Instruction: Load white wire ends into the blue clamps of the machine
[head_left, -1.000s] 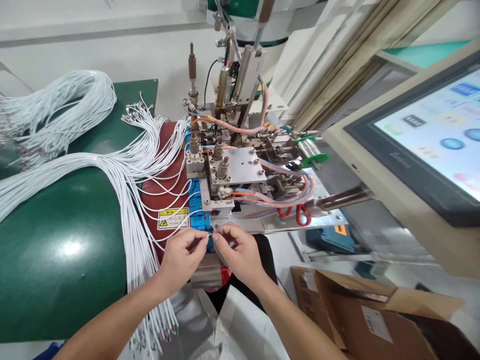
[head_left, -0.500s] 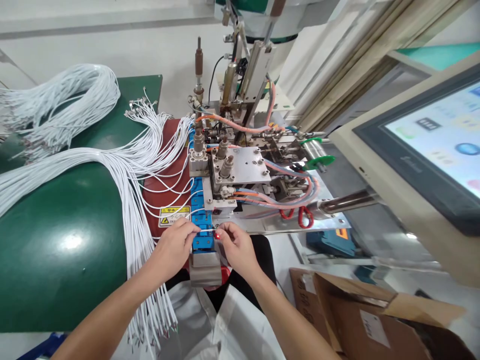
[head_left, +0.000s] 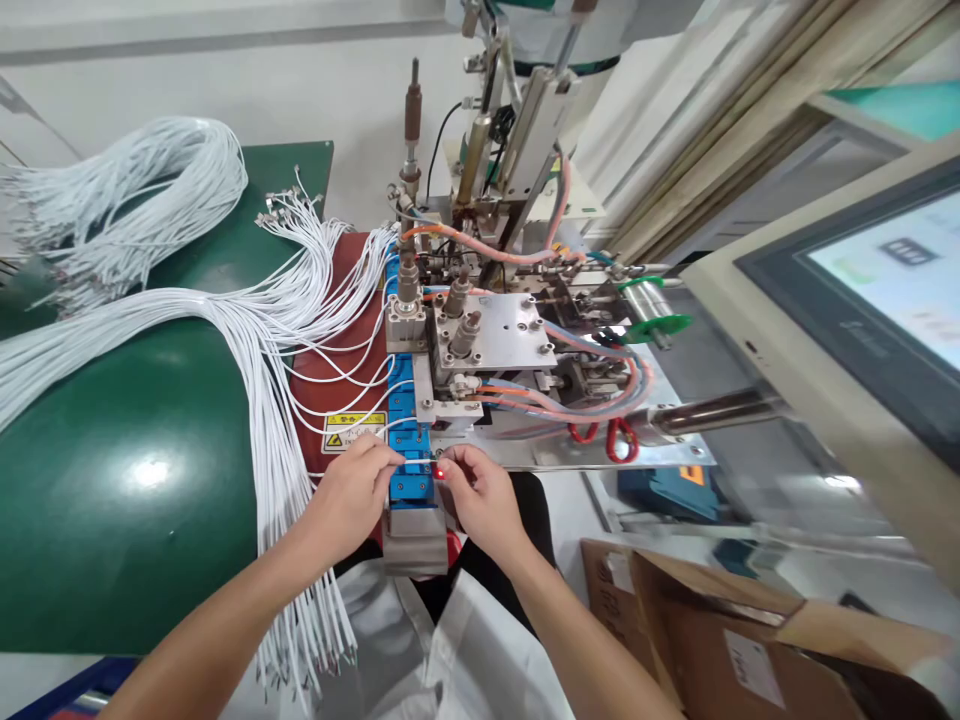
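Observation:
A white cable (head_left: 418, 461) lies across one of the blue fixture blocks (head_left: 411, 487) on the machine's near end. My left hand (head_left: 360, 490) pinches it on the left side of the block. On the block's right side, the fingertips of my right hand (head_left: 478, 497) are closed on the cable's end, which they mostly hide. A small red light (head_left: 440, 473) glows beside the right fingertips. Other white cables run from the blue blocks to a large bundle of white cables (head_left: 251, 400) on the left.
The machine (head_left: 495, 330) with metal plates, hoses and a wire spool (head_left: 649, 308) stands ahead. A green table (head_left: 127, 480) carries the bundles. At right are a touchscreen (head_left: 892, 270) and a cardboard box (head_left: 697, 640). A yellow warning label (head_left: 354, 431) lies left of the blocks.
The view has shifted slightly, so the machine sits a little further right in the picture. Both hands keep nearly the same place at the blue block, still pinching the cable.

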